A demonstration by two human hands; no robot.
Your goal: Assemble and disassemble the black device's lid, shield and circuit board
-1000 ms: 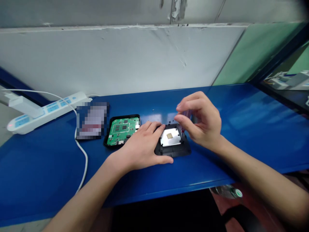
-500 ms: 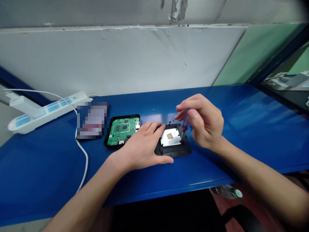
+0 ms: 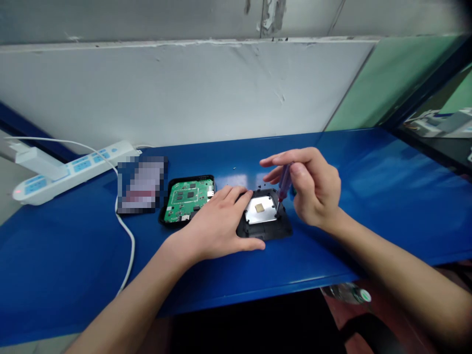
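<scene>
Since the earlier frame, the fingers of the right hand (image 3: 314, 189) have extended further left; it grasps the screwdriver (image 3: 285, 182). The left hand (image 3: 217, 223), unclenched, lies across the cover (image 3: 276, 230) on the desk (image 3: 221, 282). Cover appears light, stiff; rim hold advised.

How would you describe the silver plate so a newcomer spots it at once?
On the blue table, find the black cover that the left hand rests on. The silver plate lies within it, by the tip of the screwdriver. Unlike the green circuit board, it is shiny with one tan square.
</scene>
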